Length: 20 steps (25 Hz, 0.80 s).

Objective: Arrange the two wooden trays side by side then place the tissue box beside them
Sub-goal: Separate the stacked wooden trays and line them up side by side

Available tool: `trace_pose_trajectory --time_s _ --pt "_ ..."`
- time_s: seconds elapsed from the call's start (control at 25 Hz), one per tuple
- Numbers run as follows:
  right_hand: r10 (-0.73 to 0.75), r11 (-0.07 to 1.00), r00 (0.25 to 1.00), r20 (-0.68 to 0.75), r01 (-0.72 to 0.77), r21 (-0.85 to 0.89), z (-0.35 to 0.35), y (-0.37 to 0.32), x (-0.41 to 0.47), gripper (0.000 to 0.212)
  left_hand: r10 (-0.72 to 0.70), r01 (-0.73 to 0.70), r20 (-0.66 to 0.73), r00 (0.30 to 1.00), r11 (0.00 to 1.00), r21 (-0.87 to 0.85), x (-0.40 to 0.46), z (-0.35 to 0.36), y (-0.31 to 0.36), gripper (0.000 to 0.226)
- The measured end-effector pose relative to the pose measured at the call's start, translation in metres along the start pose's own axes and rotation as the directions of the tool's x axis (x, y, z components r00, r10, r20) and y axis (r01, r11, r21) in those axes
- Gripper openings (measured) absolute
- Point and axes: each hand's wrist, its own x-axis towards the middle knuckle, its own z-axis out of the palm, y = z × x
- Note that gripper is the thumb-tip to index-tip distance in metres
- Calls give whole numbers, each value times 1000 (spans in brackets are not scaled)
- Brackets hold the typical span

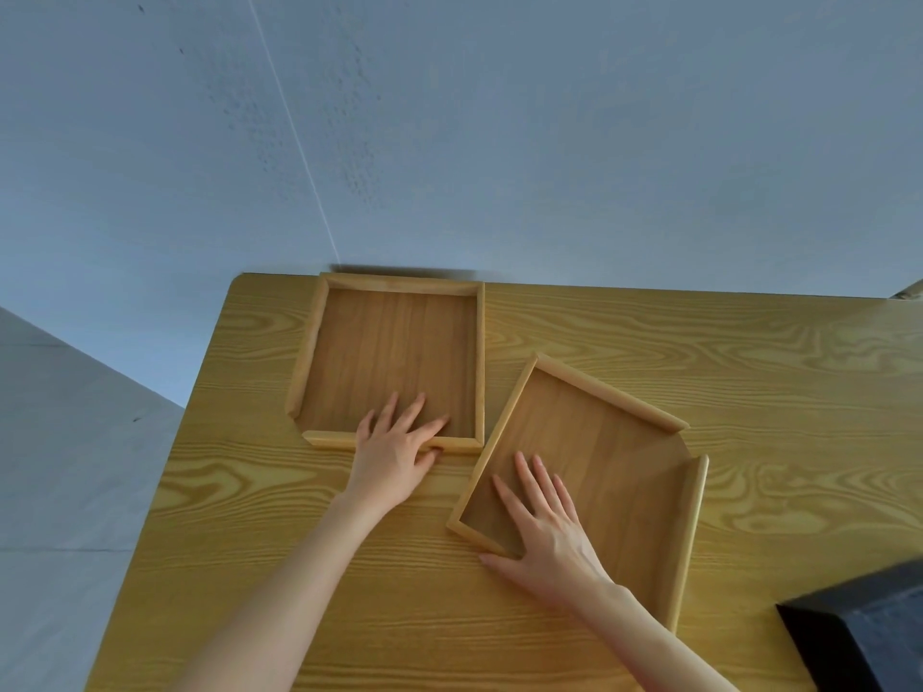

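Wood grain everywhere here: the big yellowish wood-grain table (749, 392) carries two square, shallow, light wooden trays with raised rims. The far wooden tray (394, 342), around 11 o'clock from the middle of the table, sits square against the back edge. The near wooden tray (609, 472), toward 4 o'clock of it, is rotated, one corner close to the far tray's front right corner. A dark, boxy object (869, 631) pokes in at 5 o'clock; probably the tissue box, but I can't say for sure.

Left hand (394, 454) pinches the far tray's front rim, fingers flat inside, thumb outside. Right hand (544, 536) does the same on the near tray's front corner.

What could go wrong, I reckon: swinging the crooked tray straight could knock its corner into the other one and shove it off line. The far tray sits close to the table's left edge too, so a hard nudge is risky.

No brands, labels or writing readable anywhere.
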Motion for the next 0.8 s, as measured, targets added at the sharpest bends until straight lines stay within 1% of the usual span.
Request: trace_pose_trajectory --time_s 0.2,0.48,0.64,0.8 --pt "-7 999 1000 -15 7 33 -2 10 5 89 12 -12 -27 1000 1000 5 0 2 -1 47" --pt "17 998 1000 -5 -16 59 -21 38 36 93 14 -14 -57 998 1000 -7 0 5 -2 47" --pt "56 997 998 -2 -56 60 -35 53 56 93 11 -12 -59 998 1000 -9 0 7 -4 47" --pt "156 984 988 -22 -153 94 -46 56 78 89 16 -16 -64 998 1000 -13 0 8 -4 47"
